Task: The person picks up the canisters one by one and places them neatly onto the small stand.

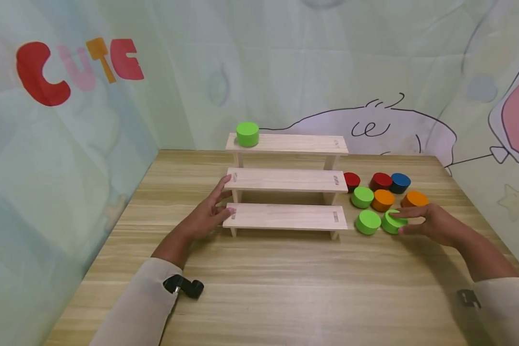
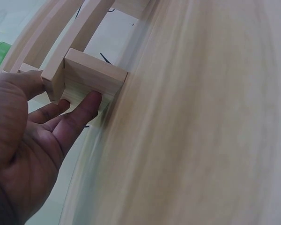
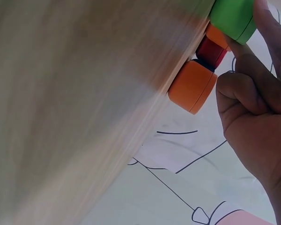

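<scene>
A three-tier wooden stand (image 1: 285, 216) rises in steps on the table, with a green round block (image 1: 247, 134) at the left end of its top board. My left hand (image 1: 204, 216) grips the stand's left end; in the left wrist view its thumb is at the board's end and its fingertips reach the leg (image 2: 91, 75) below. At the right, my right hand (image 1: 437, 225) pinches a green round block (image 1: 392, 222) between thumb and fingers. This block (image 3: 234, 18) shows at the top of the right wrist view. Another green block (image 1: 367, 222) lies just left of it.
Behind the pinched block are a third loose green block (image 1: 362, 197), orange blocks (image 1: 383, 200), red blocks (image 1: 380, 181) and a blue block (image 1: 400, 182). One red block (image 1: 352, 181) is partly hidden by the stand. Printed cloth (image 1: 259, 72) backs the wooden table (image 1: 277, 288).
</scene>
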Demonstrator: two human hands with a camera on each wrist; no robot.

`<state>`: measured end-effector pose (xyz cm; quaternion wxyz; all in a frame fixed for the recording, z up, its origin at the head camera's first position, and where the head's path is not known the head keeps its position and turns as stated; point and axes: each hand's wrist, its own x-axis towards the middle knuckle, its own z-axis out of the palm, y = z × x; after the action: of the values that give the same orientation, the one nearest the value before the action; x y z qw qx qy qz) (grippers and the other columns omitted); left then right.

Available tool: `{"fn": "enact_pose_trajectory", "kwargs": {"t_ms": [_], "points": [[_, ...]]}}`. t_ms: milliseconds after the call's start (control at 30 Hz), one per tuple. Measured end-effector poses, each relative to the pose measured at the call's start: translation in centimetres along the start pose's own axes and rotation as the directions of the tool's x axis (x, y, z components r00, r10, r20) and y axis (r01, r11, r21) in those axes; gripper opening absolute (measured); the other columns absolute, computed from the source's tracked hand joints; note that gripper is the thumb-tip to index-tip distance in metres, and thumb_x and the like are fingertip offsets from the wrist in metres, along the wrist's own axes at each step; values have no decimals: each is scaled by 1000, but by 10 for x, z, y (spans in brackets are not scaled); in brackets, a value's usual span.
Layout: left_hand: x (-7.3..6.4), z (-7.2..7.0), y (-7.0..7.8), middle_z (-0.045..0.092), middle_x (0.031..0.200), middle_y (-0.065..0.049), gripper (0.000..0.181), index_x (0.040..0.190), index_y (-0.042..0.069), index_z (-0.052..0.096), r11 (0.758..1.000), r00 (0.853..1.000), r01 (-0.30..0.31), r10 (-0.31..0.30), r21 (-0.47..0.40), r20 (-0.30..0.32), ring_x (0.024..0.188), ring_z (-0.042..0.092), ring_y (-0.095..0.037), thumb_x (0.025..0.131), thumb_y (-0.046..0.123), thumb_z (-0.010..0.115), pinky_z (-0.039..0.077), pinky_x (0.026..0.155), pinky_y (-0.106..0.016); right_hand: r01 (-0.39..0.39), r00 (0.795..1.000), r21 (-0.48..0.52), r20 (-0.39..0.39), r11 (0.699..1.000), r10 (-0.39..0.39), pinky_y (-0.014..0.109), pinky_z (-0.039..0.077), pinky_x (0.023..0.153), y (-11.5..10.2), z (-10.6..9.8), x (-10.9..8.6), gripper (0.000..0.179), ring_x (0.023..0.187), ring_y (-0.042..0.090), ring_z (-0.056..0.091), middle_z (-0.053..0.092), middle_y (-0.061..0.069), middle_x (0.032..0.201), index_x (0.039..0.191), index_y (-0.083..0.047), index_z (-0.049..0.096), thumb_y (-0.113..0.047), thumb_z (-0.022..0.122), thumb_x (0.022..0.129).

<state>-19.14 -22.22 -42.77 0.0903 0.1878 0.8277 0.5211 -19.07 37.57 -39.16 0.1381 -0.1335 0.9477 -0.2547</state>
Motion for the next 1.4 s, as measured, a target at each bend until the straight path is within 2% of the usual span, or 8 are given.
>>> {"fn": "enact_pose_trajectory", "kwargs": {"t_ms": [200,400,833,900,1000,1133,1267,1400], "points": [[0,0,0,29,176,-31,91,175,45,2,1000,1000,5,-5,3,-3,140,59,-59,113,17,62,65,99,-57,25,1000,-21,-17,999,-25,78,48,110,1,3,-1,55,143,60,51,65,30,149,143,-11,73,-24,89,92],[-1,0,4,28,177,-29,91,174,51,2,1000,1000,25,-25,-1,-8,141,59,-59,113,18,61,66,98,-56,28,999,-28,-23,999,-28,78,47,111,-1,2,-3,53,142,59,51,63,31,150,143,-12,73,-22,88,93],[0,1,2,28,177,-30,91,175,47,2,1000,1000,8,-8,-8,-2,142,58,-59,113,16,62,64,101,-59,39,997,-72,-68,997,-43,76,51,108,-2,6,-6,49,141,61,53,64,32,150,141,-15,75,-23,87,94],[0,2,2,29,176,-31,92,175,45,1,1000,1000,3,-3,-10,1,141,59,-59,113,15,62,64,100,-58,24,996,-84,-81,996,-31,73,55,106,-3,6,-8,50,140,62,53,62,33,151,143,-16,74,-26,86,95],[1,2,1,29,176,-31,92,175,45,1,1000,1000,2,-2,-12,2,141,59,-59,113,14,61,65,100,-57,11,993,-105,-116,994,-24,52,66,92,-4,5,-11,51,134,58,57,61,33,152,144,-15,73,-30,86,96],[1,1,0,30,176,-29,91,175,48,3,1000,1000,10,-10,-9,-3,141,59,-58,113,15,62,64,101,-58,47,977,-138,-200,989,-74,24,58,70,-10,5,-15,47,121,48,66,69,29,143,139,-12,77,-28,87,95],[0,1,0,28,177,-30,92,175,48,1,1000,1000,10,-10,-10,-1,142,58,-59,113,16,61,63,102,-59,82,948,-176,-289,981,-131,20,55,66,-16,6,-18,45,111,44,71,78,25,129,134,-9,79,-23,89,93],[-1,0,-1,27,177,-29,91,174,50,2,1000,1000,15,-15,-7,-3,142,58,-58,113,17,61,63,102,-59,93,922,-203,-351,975,-161,21,53,64,-22,7,-19,44,102,40,73,79,27,124,131,-8,80,-21,90,91]]}}
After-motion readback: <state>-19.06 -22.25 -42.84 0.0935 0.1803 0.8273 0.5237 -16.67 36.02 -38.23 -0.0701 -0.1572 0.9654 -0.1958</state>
